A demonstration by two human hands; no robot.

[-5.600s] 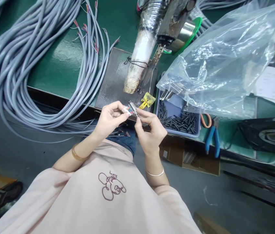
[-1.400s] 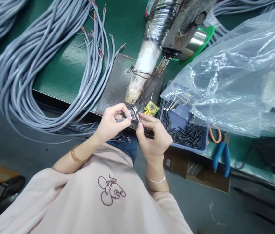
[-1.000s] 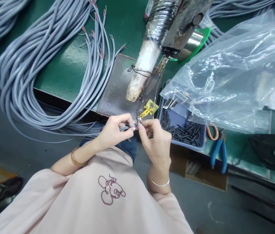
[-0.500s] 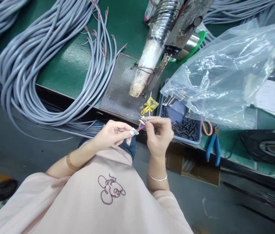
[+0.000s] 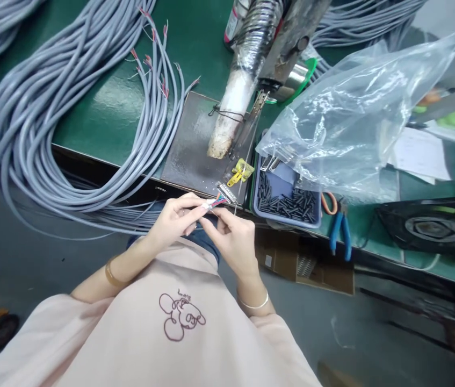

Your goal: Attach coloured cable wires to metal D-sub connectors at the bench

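Bright, cool light
I get glare on the plastic bag, upper right; the right edge blurs.

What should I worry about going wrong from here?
The thin coloured wires between the left hand and the connector could be strained if pulled.
The pliers seem to overhang the edge of the green bench and might fall if knocked.
The plastic bag lies over part of the tray and could snag.
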